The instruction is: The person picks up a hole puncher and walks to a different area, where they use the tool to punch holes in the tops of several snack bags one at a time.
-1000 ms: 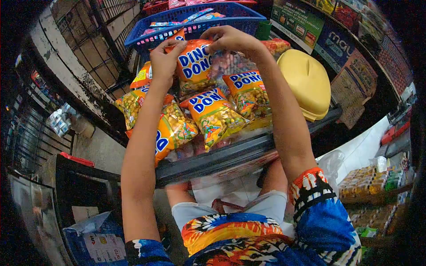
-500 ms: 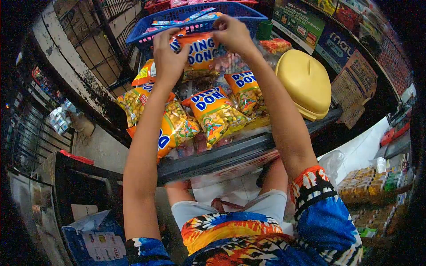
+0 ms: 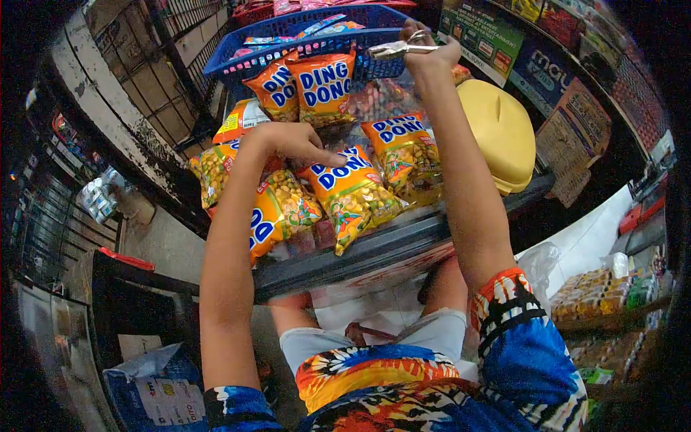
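Note:
My left hand [image 3: 291, 140] is at the top of the middle orange Ding Dong bag [image 3: 356, 198], one finger across its lettering and the other fingers partly hidden. A silver metal tool [image 3: 392, 50] is in my right hand [image 3: 432, 54], raised near the basket's right corner. Two Ding Dong bags, a front one [image 3: 324, 86] and one partly behind it [image 3: 276, 90], stand against the blue basket [image 3: 381, 66]. Another bag [image 3: 404, 147] lies to the right of the middle one. More bags [image 3: 284, 205] lie at the left, partly covered by my left forearm.
A yellow lidded container [image 3: 497, 133] sits right of the bags. The counter has a dark front edge [image 3: 345, 263]. Colourful packets [image 3: 317, 30] fill the blue basket. A metal grille is at the left, and packed goods [image 3: 594, 291] sit on a shelf at the lower right.
My left hand has come down from the standing bag to the middle bag, which has shifted slightly downward. My right hand has moved right and now shows the metal tool. Both upright bags are uncovered.

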`<state>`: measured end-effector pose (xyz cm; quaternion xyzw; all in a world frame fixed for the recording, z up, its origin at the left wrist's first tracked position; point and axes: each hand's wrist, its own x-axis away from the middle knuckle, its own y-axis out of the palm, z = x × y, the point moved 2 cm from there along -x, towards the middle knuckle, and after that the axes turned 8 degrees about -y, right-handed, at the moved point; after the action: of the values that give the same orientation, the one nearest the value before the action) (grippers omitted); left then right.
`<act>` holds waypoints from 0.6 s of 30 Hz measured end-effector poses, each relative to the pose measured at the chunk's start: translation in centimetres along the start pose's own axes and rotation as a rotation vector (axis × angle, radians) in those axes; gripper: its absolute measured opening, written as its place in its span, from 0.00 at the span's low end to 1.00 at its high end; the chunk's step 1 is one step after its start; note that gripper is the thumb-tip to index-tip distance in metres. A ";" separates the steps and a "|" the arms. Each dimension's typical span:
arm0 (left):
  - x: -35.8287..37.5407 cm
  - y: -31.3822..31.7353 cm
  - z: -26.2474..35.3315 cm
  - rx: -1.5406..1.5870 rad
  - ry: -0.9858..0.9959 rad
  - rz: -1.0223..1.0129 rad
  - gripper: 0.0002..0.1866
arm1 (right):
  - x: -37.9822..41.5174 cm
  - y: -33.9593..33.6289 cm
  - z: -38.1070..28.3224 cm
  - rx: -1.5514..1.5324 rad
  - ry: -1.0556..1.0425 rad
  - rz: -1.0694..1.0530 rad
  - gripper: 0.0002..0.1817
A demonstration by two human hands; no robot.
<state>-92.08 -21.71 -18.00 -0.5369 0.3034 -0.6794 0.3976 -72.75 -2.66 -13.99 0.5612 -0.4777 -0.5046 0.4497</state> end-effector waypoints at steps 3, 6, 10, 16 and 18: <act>-0.3 0.6 0.7 0.081 0.028 -0.080 0.32 | 1.0 0.3 -0.1 0.005 0.005 0.040 0.31; -0.4 0.6 0.6 0.142 0.053 -0.105 0.29 | 2.0 1.1 0.5 0.119 0.021 -0.035 0.34; -0.4 0.2 0.0 0.223 0.262 -0.062 0.25 | 1.2 0.7 1.0 0.207 0.087 -0.205 0.32; -0.9 -0.3 -0.8 0.316 0.333 0.133 0.14 | 0.5 0.7 1.7 0.211 0.173 -0.345 0.32; -0.7 -1.1 -0.6 0.378 0.328 0.333 0.14 | 1.0 1.3 1.6 0.258 0.175 -0.422 0.33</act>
<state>-92.87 -20.57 -17.53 -0.2793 0.3154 -0.7269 0.5423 -74.39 -3.92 -12.98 0.7427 -0.3698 -0.4716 0.2986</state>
